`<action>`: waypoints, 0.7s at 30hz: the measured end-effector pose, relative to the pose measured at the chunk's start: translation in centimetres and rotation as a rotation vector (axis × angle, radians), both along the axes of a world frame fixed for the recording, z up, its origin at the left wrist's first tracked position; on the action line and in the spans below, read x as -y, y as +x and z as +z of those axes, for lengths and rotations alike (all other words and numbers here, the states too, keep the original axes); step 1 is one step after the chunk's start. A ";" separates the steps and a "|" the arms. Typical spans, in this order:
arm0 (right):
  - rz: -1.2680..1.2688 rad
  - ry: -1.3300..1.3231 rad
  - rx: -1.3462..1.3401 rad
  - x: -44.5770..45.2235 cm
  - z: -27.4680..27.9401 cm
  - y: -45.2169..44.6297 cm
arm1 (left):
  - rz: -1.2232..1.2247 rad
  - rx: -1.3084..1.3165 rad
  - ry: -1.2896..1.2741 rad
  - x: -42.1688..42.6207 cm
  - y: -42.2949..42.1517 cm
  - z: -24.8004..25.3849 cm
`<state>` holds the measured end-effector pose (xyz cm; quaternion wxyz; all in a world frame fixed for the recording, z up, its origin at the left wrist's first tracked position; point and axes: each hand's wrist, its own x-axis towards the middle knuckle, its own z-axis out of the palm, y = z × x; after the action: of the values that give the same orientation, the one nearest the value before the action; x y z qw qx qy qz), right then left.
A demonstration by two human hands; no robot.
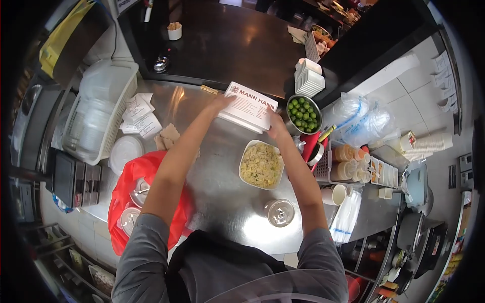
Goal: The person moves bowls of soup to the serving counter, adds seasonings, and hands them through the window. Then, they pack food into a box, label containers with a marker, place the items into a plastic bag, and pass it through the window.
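Observation:
Both my hands grip a white box printed "MANN HANN" (247,108) at the back of the steel counter. My left hand (222,102) is closed on its left end. The right end is held by my right hand (275,125), with the fingers partly hidden. Just in front of the box stands a square white container of fried rice (261,165). A metal bowl of green limes (303,114) is right of my right hand. Nearer me lies a round clear lidded container (280,212).
On the left, a red plastic bag (179,209) holds lidded containers, beside a white basket of clear lids (126,96) and paper slips (140,115). White dishes (309,78) are stacked behind the limes. Sauce containers (346,161) and cups line the right.

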<state>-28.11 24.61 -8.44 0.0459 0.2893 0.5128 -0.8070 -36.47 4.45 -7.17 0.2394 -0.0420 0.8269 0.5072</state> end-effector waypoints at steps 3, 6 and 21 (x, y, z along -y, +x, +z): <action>0.018 0.055 -0.074 -0.8 -1.6 -1.0 | -0.092 0.046 0.202 0.1 0.2 -0.1; 0.153 0.064 -0.114 0.5 3.4 1.2 | 0.068 -0.098 0.098 0.3 0.8 -2.2; 1.257 0.056 -0.269 28.6 17.6 14.0 | 0.855 -0.324 0.760 23.5 41.1 16.4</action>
<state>-14.09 -4.03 9.17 0.4378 -0.1688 0.6066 -0.6418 4.62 -19.08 9.27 -0.1172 -0.2047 0.5232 0.8189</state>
